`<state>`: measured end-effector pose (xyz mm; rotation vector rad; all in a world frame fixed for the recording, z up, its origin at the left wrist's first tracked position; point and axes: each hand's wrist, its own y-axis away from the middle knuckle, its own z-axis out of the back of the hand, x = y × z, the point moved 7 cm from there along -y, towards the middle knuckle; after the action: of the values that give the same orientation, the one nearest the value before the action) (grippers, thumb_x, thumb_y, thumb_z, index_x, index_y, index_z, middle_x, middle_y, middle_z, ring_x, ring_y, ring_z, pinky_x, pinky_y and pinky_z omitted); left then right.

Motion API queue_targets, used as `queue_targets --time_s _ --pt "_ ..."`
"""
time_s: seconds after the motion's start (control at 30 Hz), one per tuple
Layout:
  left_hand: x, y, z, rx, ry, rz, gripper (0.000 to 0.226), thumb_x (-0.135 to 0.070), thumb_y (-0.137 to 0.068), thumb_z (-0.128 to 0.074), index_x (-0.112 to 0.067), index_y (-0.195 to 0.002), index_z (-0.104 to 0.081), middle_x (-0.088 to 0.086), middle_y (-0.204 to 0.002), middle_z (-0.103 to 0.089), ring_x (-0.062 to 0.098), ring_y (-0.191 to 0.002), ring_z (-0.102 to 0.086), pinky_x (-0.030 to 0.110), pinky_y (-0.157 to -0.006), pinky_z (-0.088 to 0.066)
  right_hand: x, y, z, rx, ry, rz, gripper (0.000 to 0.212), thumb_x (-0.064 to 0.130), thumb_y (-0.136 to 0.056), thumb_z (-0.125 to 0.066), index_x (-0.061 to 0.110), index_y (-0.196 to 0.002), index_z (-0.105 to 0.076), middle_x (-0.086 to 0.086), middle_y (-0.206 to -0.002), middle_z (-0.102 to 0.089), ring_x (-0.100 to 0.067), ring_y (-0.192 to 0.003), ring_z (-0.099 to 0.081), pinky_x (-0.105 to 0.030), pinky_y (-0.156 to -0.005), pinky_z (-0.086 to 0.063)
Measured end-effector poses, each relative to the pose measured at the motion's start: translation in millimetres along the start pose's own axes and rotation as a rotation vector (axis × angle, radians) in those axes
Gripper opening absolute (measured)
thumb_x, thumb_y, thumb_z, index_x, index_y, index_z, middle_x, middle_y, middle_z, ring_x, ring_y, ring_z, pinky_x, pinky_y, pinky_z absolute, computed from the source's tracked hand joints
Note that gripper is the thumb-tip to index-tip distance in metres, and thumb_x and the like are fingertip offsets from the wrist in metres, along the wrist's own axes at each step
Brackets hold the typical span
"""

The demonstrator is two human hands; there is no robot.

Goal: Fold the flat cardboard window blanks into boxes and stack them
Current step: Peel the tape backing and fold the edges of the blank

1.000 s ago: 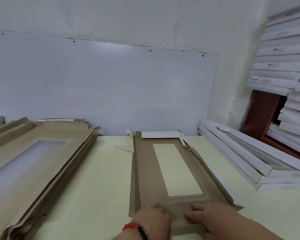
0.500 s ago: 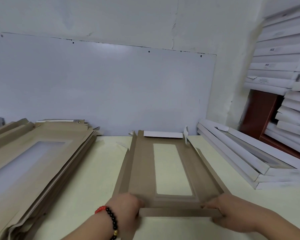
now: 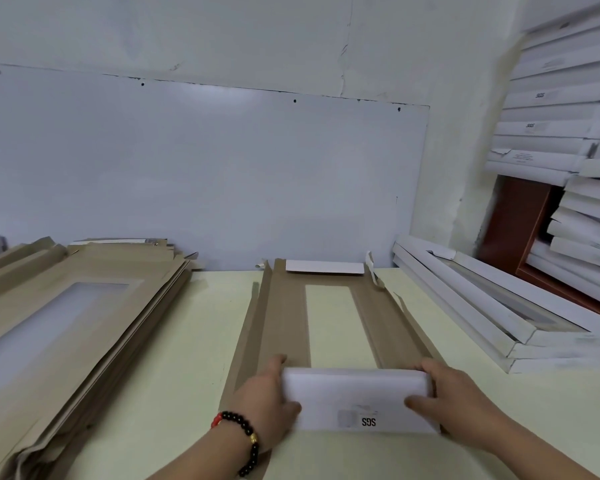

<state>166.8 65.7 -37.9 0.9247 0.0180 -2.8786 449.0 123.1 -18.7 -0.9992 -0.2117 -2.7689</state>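
The pale worktop (image 3: 174, 341) carries three groups of cardboard: a heap of flat brown window blanks (image 3: 66, 313) on the left, a stack of finished white boxes (image 3: 499, 317) on the right, and between them the one blank being folded (image 3: 281, 327), brown side up, its window over the worktop and its long side walls partly raised. Its near end flap (image 3: 357, 396), white side showing with a printed mark, is turned up and over toward the window. The left hand (image 3: 267, 400) holds that flap's left end, thumb on the white face and fingers curled behind it; the right hand (image 3: 454, 400) clamps the right end the same way. To do this fold well, both hands should probably roll the flap evenly along its crease, keeping the corner tabs tucked inside the side walls; whether those tabs are already seated cannot be told, since the hands cover the corners. Uneven pressure would likely skew the end wall.
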Motion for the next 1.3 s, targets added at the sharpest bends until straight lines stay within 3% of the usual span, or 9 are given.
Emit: queue_targets --time_s 0.1,0.27,0.4,0.5,0.6,0.7,0.8,0.97,1.3 --pt "-6 -5 -9 -0.022 -0.099 -0.010 0.076 -0.039 -0.085 -0.055 -0.032 -0.147 -0.012 -0.004 -0.132 -0.050 0.015 -0.112 -0.056 0.026 -0.090 -0.046 9 -4 -7 -0.139 0.317 0.026 0.047 0.035 -0.084 -0.061 0.035 -0.129 -0.046 0.014 -0.123 -0.053 -0.009 -0.108 -0.054 -0.024 -0.084 -0.045" --pt "-17 -10 -25 -0.095 -0.374 -0.004 0.070 -0.054 -0.085 -0.043 -0.028 -0.143 -0.015 0.003 -0.131 -0.038 0.023 -0.121 -0.042 0.036 -0.097 -0.039 20 -18 -43 -0.233 0.419 0.062 0.054 0.035 -0.092 -0.043 0.028 -0.143 -0.026 0.004 -0.153 -0.022 -0.019 -0.127 -0.044 -0.030 -0.100 -0.039" --pt "-16 -20 -35 -0.064 -0.522 0.089 0.065 -0.063 -0.085 -0.028 -0.026 -0.138 -0.025 0.007 -0.134 -0.036 0.026 -0.125 -0.036 0.041 -0.097 -0.031 19 -36 -75 -0.151 0.520 -0.039 0.066 0.045 -0.097 -0.027 0.019 -0.152 0.001 0.003 -0.160 0.010 -0.035 -0.146 0.003 -0.046 -0.118 -0.010" --pt "-15 -28 -38 -0.022 -0.574 0.114 0.067 -0.067 -0.085 -0.022 -0.023 -0.135 -0.030 0.007 -0.135 -0.033 0.027 -0.126 -0.033 0.043 -0.094 -0.030 25 -41 -87 -0.169 0.623 -0.048 0.071 0.051 -0.097 -0.020 0.018 -0.153 0.008 -0.004 -0.160 0.016 -0.035 -0.144 0.018 -0.051 -0.115 0.005" --pt "-20 -33 -41 -0.026 -0.590 0.078 0.066 -0.065 -0.088 -0.022 -0.021 -0.137 -0.030 0.009 -0.138 -0.032 0.029 -0.128 -0.032 0.042 -0.098 -0.029 45 -45 -109 -0.049 0.648 0.077 0.070 0.048 -0.099 -0.017 0.016 -0.151 0.016 -0.005 -0.157 0.028 -0.032 -0.143 0.027 -0.049 -0.115 0.012" --pt "-22 -40 -49 0.016 -0.600 0.030 0.065 -0.053 -0.095 -0.017 -0.021 -0.151 -0.006 0.012 -0.157 -0.010 0.032 -0.141 -0.016 0.045 -0.108 -0.018 68 -47 -126 0.060 0.676 0.305 0.063 0.039 -0.101 -0.014 0.018 -0.150 0.020 0.000 -0.151 0.037 -0.025 -0.142 0.030 -0.042 -0.116 0.015" --pt "-13 -46 -52 0.058 -0.651 0.005 0.066 -0.050 -0.096 -0.009 -0.023 -0.150 0.017 0.008 -0.159 0.019 0.033 -0.146 0.014 0.052 -0.113 0.003 65 -48 -127 0.168 0.693 0.413 0.059 0.037 -0.102 -0.011 0.019 -0.151 0.018 0.005 -0.156 0.029 -0.015 -0.140 0.032 -0.035 -0.116 0.014" --pt "-1 -52 -38 0.033 -0.830 -0.006 0.064 -0.046 -0.096 -0.004 -0.019 -0.150 0.016 0.012 -0.158 0.021 0.038 -0.142 0.024 0.059 -0.107 0.018 27 -58 -101 0.216 0.750 0.297 0.061 0.043 -0.101 -0.008 0.020 -0.151 0.017 0.007 -0.156 0.028 -0.012 -0.141 0.030 -0.037 -0.116 0.014" --pt "11 -51 -11 0.070 -1.006 0.023 0.066 -0.023 -0.092 -0.015 -0.013 -0.150 0.014 0.017 -0.158 0.015 0.044 -0.141 0.023 0.062 -0.106 0.018 -32 -62 -51 0.070 0.728 0.037 0.057 0.033 -0.103 -0.010 0.015 -0.152 0.013 0.000 -0.160 0.019 -0.015 -0.147 0.013 -0.032 -0.119 0.005"
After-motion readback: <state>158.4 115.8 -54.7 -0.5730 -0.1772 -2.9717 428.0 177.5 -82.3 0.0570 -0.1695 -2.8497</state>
